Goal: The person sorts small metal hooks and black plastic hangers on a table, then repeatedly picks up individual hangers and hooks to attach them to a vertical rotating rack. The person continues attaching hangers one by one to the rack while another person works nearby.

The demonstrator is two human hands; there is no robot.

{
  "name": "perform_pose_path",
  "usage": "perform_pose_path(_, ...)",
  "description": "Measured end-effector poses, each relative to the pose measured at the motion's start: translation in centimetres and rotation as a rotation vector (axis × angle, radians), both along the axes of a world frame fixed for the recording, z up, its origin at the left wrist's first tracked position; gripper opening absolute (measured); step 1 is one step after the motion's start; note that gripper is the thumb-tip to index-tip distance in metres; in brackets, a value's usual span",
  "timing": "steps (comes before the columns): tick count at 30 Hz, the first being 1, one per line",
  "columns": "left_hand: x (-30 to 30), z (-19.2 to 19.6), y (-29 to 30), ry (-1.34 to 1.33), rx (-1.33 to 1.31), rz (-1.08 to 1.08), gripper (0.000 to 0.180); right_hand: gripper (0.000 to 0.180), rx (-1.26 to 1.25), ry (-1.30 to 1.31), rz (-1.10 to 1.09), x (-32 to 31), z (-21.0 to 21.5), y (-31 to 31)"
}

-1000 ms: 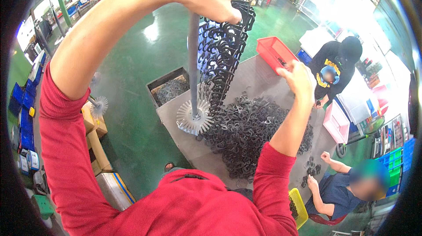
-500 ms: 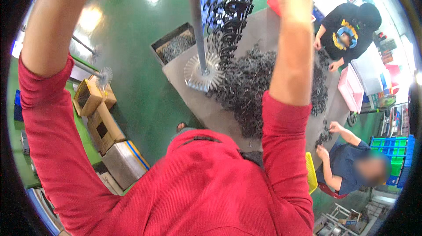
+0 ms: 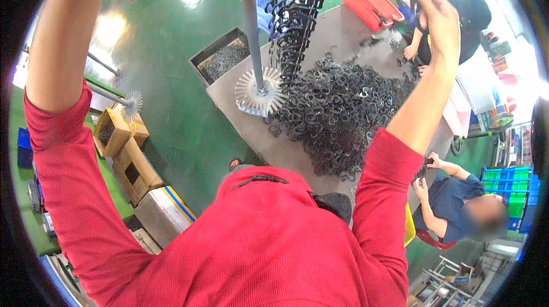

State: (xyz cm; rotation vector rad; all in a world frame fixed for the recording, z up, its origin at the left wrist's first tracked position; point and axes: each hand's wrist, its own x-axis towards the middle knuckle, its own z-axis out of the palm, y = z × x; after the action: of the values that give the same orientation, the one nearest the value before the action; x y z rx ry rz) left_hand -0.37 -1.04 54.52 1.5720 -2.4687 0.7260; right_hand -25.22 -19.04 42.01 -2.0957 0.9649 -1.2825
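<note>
My right hand (image 3: 433, 10) is raised at the upper right, above the far side of the grey table (image 3: 227, 96). Its fingers look bent, but blur hides whether anything is between them. My left arm (image 3: 60, 50) reaches up past the top edge, and the left hand is out of view. Between my arms, black hook-shaped pieces (image 3: 294, 7) hang in a dense column beside an upright metal pole (image 3: 251, 21). Around the pole's foot is a slotted silver disc (image 3: 261, 92). Right of it spreads a large heap of similar loose black pieces (image 3: 343, 112).
A red bin (image 3: 366, 5) and a box of small metal bits (image 3: 226, 61) are at the table's edges. Two co-workers (image 3: 472, 27) (image 3: 452, 201) work along the right side. Cardboard boxes (image 3: 134, 164) stand on the floor at left; more poles with discs (image 3: 132, 106) are behind.
My right arm has swung to the right, bringing its hand into view and uncovering the red bin and more of the heap. The left arm has shifted slightly left, its hand still out of view.
</note>
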Motion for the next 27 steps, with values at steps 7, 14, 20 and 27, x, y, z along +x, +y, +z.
perform_pose_path(7, -0.9, 2.2, 3.7, 0.101, 0.175, 0.155, 0.056, 0.041, -0.04, 0.416, -0.128, 1.7, -2.4, -1.3)
perform_pose_path(14, -1.5, 1.9, -0.6, 0.127, 0.207, 0.139, 0.04, 0.019, -0.549, -0.179, -0.072, 11.1, 1.9, 8.2)
perform_pose_path(20, -0.7, 0.6, -2.0, 0.112, 0.084, 0.143, 0.03, 0.014, -0.659, -0.116, -0.296, 13.2, 1.4, 7.6)
perform_pose_path(27, -1.0, 1.3, -0.3, 0.11, 0.139, 0.037, 0.026, 0.007, 0.066, -0.59, 0.548, 12.0, 1.5, 5.8)
